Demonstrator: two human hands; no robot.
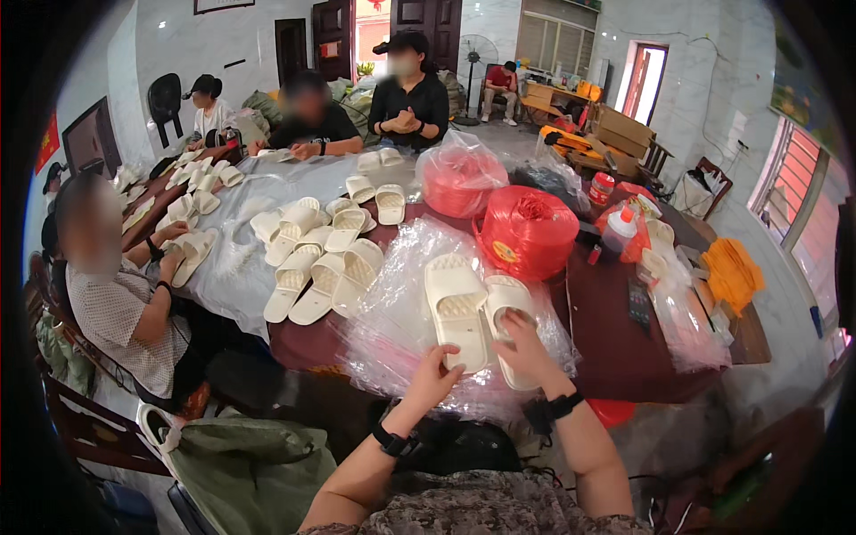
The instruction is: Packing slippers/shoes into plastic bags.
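Note:
Two cream slippers lie side by side on a stack of clear plastic bags (392, 312) at the table's near edge. My left hand (434, 374) grips the heel end of the left slipper (455, 308). My right hand (524, 343) rests over the right slipper (506, 308), fingers curled on its footbed. Both wrists carry black bands.
A pile of cream slippers (325, 259) lies on a plastic sheet further along the dark red table (606, 339). Two big spools of red twine (526, 230) stand to the right, with a bottle (618, 230) and more bags. Other people sit at the left and far sides.

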